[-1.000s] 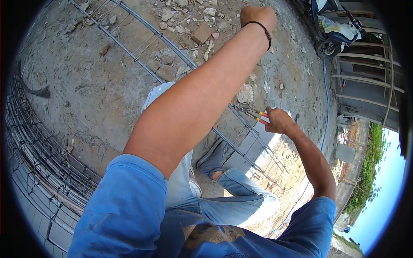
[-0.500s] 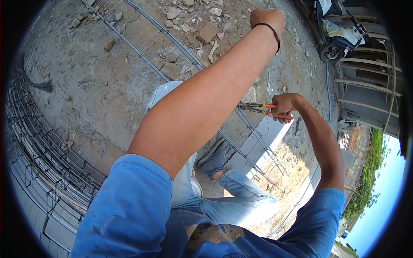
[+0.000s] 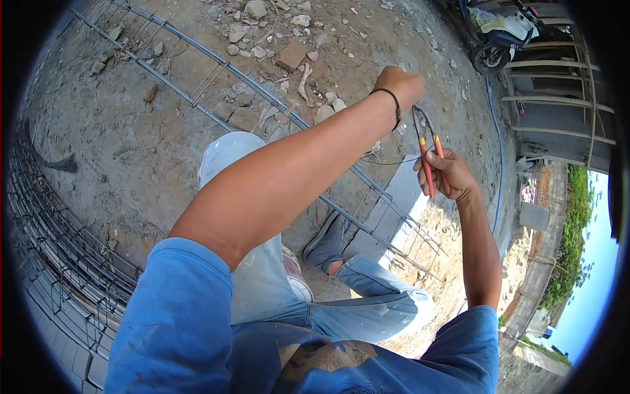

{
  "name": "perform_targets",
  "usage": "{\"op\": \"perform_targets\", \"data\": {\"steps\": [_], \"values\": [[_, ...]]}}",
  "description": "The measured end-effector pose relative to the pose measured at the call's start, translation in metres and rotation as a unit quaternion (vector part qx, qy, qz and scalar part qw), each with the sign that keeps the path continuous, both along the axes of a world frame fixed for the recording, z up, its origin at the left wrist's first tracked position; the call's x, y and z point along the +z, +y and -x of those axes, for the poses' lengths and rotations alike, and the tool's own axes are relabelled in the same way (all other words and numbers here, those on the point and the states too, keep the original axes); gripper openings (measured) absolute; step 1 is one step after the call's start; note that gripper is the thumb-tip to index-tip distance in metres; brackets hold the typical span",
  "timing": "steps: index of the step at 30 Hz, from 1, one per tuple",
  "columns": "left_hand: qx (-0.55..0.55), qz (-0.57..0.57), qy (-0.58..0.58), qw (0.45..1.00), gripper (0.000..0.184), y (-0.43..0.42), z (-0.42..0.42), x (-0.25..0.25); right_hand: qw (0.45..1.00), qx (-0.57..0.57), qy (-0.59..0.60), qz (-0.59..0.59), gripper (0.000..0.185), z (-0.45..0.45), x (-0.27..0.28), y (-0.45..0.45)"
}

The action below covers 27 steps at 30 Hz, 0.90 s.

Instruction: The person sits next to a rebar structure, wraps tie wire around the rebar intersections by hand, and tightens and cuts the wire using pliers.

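My right hand [image 3: 447,172] is wrapped around the orange-red handles of a pair of pincers [image 3: 428,177]; its dark metal head points up toward my other hand. A thin dark wire [image 3: 394,163] curves near the right fingers. My left hand [image 3: 401,85], with a dark band on the wrist, is closed just above the pincers' head; its fingers face away, and what they hold, if anything, is hidden. Below both hands runs a long rebar cage [image 3: 282,108] of steel rods tied with cross stirrups. It passes beneath my left forearm.
More bundled rebar cages [image 3: 65,243] lie at the left. A white block [image 3: 387,226] sits beneath the rebar's near end. Broken brick [image 3: 292,55] and stones litter the ground. A motorbike [image 3: 499,39] stands at upper right, beside a blue hose [image 3: 497,131].
My right hand has lifted the pincers off the rebar and turned them upright, head up. My left hand has moved lower and closer to the pincers. The view has shifted slightly.
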<state>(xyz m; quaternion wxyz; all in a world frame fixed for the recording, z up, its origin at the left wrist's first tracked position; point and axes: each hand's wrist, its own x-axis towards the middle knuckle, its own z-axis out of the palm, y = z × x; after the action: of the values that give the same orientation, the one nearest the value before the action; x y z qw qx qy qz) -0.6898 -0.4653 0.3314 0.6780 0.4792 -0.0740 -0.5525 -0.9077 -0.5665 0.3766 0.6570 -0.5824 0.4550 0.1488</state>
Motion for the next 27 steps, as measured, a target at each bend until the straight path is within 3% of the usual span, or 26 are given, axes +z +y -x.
{"op": "perform_targets", "data": {"steps": [3, 5, 6, 7, 9, 11, 13, 14, 15, 16, 17, 19, 20, 21, 23, 25, 26, 27], "values": [[-0.120, 0.038, -0.089, 0.988, 0.058, 0.011, 0.061, 0.012, 0.986, -0.122, -0.114, 0.002, 0.034, 0.001, 0.020, 0.046], [-0.231, 0.076, -0.228, 0.943, 0.065, 0.025, 0.082, 0.027, 0.969, -0.159, -0.186, 0.013, 0.033, 0.012, 0.026, 0.060], [-0.165, 0.129, -0.413, 0.886, 0.055, 0.024, 0.089, 0.022, 0.968, -0.176, -0.145, 0.105, 0.030, 0.015, 0.032, 0.067], [-0.183, 0.137, -0.416, 0.880, 0.055, 0.029, 0.091, 0.023, 0.957, -0.189, -0.100, 0.194, 0.028, 0.018, 0.036, 0.073], [-0.224, 0.131, -0.648, 0.716, 0.047, 0.039, 0.087, 0.026, 0.948, -0.172, -0.081, 0.255, 0.026, 0.031, 0.034, 0.084], [-0.193, 0.164, -0.634, 0.731, 0.042, 0.035, 0.097, 0.014, 0.930, -0.175, -0.065, 0.317, 0.034, 0.048, 0.020, 0.094], [-0.156, 0.193, -0.617, 0.747, 0.037, 0.036, 0.100, 0.019, 0.956, -0.229, -0.108, 0.148, 0.059, 0.068, 0.003, 0.114], [-0.236, 0.156, -0.385, 0.878, 0.035, 0.040, 0.099, 0.026, 0.956, -0.258, -0.131, 0.050, 0.067, 0.075, -0.006, 0.131], [-0.300, 0.102, -0.126, 0.940, 0.033, 0.043, 0.098, 0.032, 0.942, -0.281, -0.176, -0.050, 0.076, 0.086, -0.028, 0.142], [-0.283, 0.062, -0.010, 0.957, 0.033, 0.040, 0.099, 0.027, 0.936, -0.285, -0.188, -0.082, 0.074, 0.089, -0.041, 0.160], [-0.292, 0.063, -0.017, 0.954, 0.033, 0.037, 0.097, 0.025, 0.934, -0.293, -0.182, -0.086, 0.074, 0.089, -0.055, 0.176], [-0.176, 0.060, -0.011, 0.982, 0.038, 0.034, 0.091, 0.023, 0.927, -0.312, -0.185, -0.094, 0.073, 0.089, -0.084, 0.210], [-0.187, 0.060, -0.021, 0.980, 0.038, 0.034, 0.085, 0.028, 0.938, -0.297, -0.170, -0.044, 0.068, 0.088, -0.098, 0.224], [-0.167, 0.081, -0.080, 0.979, 0.042, 0.034, 0.077, 0.037, 0.947, -0.282, -0.154, 0.007, 0.063, 0.086, -0.109, 0.233], [-0.152, 0.103, -0.145, 0.972, 0.046, 0.036, 0.063, 0.048, 0.933, -0.319, -0.166, 0.002, 0.060, 0.084, -0.118, 0.242], [-0.127, 0.196, -0.175, 0.956, 0.053, 0.045, 0.054, 0.053, 0.919, -0.354, -0.174, -0.005, 0.058, 0.079, -0.133, 0.242], [-0.135, 0.196, -0.181, 0.954, 0.053, 0.051, 0.051, 0.057, 0.922, -0.311, -0.092, 0.214, 0.058, 0.074, -0.146, 0.235], [-0.180, 0.224, -0.168, 0.943, 0.056, 0.056, 0.047, 0.061, 0.871, -0.252, -0.003, 0.423, 0.059, 0.070, -0.156, 0.229]]}}
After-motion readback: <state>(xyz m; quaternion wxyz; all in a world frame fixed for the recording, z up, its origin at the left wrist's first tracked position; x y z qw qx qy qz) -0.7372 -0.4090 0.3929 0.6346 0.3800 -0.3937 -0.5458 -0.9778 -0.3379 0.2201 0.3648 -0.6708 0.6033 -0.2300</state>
